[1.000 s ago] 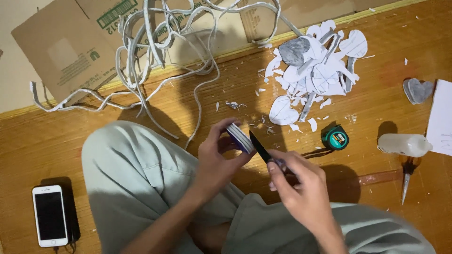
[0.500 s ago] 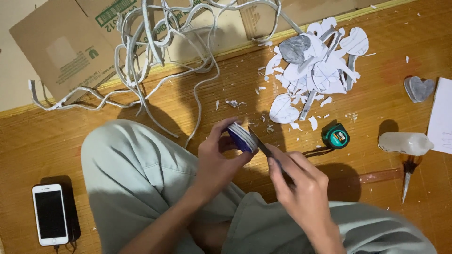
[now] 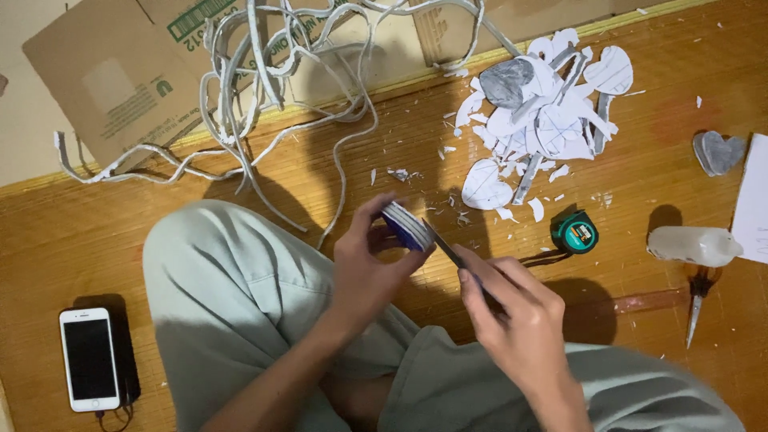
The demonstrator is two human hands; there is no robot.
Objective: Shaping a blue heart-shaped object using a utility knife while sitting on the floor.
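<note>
My left hand is closed around a small stack of cut board pieces with a blue face, thumb on one side and fingers curled behind it, held just above my knee. My right hand is clenched on a slim dark knife, whose tip touches the stack's lower edge; whether the blade is biting in or only resting there I cannot quite tell from this angle. Judging by what lies around, a good deal of cutting is already done: a heap of white and grey heart-shaped pieces and offcuts sits toward the far right of the wooden floor, with crumbs scattered between it and my hands, and one grey heart lies alone near the right edge. The piece in hand looks like it is being trimmed, so some work is left. A green tape measure lies just right of the knife, a white glue bottle and scissors beyond it. Long white strips tangle over flattened cardboard at the far left, and a phone rests by my left leg.
</note>
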